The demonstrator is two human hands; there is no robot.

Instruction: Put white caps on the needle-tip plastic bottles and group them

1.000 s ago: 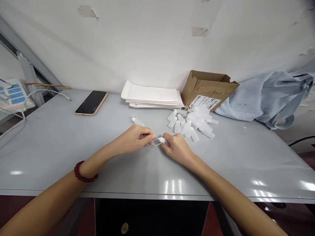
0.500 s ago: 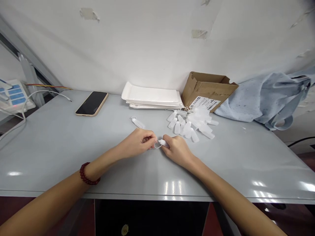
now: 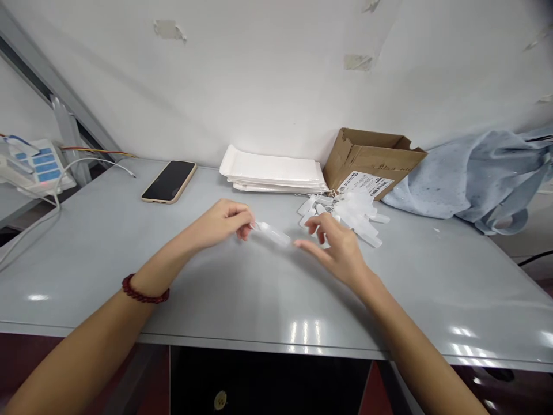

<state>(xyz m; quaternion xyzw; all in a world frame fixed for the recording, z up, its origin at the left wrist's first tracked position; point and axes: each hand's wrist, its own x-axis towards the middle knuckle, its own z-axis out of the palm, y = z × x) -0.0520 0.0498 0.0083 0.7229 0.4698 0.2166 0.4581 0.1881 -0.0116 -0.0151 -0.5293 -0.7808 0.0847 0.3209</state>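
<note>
My left hand (image 3: 227, 222) is closed in a pinch on the thin loop of a small translucent white plastic tag (image 3: 275, 234). The tag sticks out to the right from the fingertips, slightly blurred, over the grey table. My right hand (image 3: 334, 245) is apart from it, thumb and fingers spread, with nothing between them. Just beyond the right hand lies a loose pile of similar white tags (image 3: 358, 216) with thin loops; the hand covers part of it.
A phone (image 3: 170, 181) lies at the left of the table (image 3: 242, 300). A stack of white envelopes (image 3: 272, 169) and an open cardboard box (image 3: 371, 164) stand along the wall. A light blue cloth bag (image 3: 466, 173) is at right; a white cable (image 3: 93, 159) at left.
My right hand has let go of the tag, opened and moved right. My left hand has moved left and away, carrying the tag by its loop. The single tag lying behind the left hand no longer shows.
</note>
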